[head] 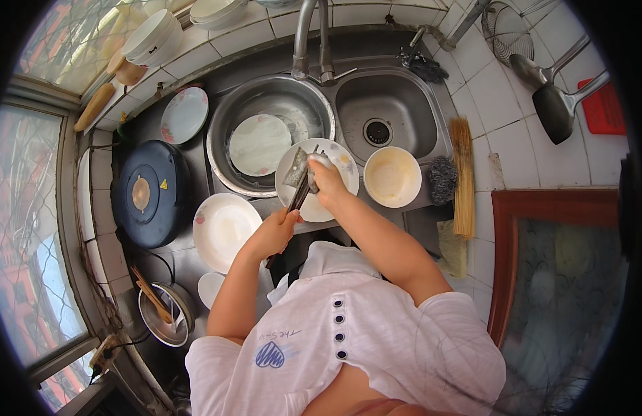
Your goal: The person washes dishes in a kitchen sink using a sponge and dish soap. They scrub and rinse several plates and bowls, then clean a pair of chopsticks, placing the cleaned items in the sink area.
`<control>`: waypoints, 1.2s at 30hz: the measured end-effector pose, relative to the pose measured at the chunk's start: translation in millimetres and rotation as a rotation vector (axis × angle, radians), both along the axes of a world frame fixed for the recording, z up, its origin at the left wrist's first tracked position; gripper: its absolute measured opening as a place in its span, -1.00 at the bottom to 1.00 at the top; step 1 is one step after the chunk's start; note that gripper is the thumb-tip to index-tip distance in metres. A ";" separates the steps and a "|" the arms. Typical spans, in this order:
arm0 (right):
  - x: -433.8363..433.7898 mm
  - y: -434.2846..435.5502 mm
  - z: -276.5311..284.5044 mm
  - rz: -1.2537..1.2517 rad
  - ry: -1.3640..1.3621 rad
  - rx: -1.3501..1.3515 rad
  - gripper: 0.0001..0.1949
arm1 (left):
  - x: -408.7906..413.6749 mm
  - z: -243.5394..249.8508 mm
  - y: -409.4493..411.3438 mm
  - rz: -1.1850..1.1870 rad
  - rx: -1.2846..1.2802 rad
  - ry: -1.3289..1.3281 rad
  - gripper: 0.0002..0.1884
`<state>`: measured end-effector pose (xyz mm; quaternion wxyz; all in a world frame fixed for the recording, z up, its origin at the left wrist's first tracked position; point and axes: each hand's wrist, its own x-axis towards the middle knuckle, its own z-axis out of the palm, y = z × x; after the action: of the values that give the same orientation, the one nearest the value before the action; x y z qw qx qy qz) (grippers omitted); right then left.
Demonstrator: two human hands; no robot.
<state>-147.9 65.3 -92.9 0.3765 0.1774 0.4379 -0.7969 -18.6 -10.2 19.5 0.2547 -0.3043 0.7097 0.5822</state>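
My left hand [273, 232] grips a bundle of dark chopsticks [301, 196] near their lower ends. A soapy-looking cloth [298, 169], greyish green, is in my right hand [327, 181], pressed around the upper part of the bundle. Below both hands is a white floral plate [347, 169], on the front edge of the sink and overlapping the rim of a large steel basin [217, 161]. Inside that basin another floral plate [258, 145] lies in some water. A white bowl [392, 177] with yellowish residue stands right of my right hand.
A wide white dish [224, 231] and a small bowl [210, 288] sit by my left forearm. Farther left are a dark blue round appliance [152, 195] and a pot [165, 333] holding utensils. A faucet [326, 67], steel sink bowl [347, 117], scouring pad [442, 179] and bristle brush [462, 177] lie beyond.
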 end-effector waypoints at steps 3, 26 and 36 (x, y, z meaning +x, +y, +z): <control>-24.3 6.4 -3.0 -0.027 0.042 0.006 -0.78 | 11.4 6.6 0.2 0.015 0.077 -0.001 -0.63; -10.0 15.6 -5.3 -0.158 -0.091 0.043 -0.72 | 31.2 5.8 -8.6 -0.074 -0.263 0.069 -0.58; 24.3 28.7 43.9 0.364 -0.135 -0.472 -0.66 | 2.5 -20.9 -6.7 0.174 0.167 0.135 -0.72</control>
<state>-123.6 94.0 -48.9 0.5721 0.0561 0.2395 -0.7825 -16.1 -16.9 -1.4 0.1792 -0.3028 0.6451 0.6783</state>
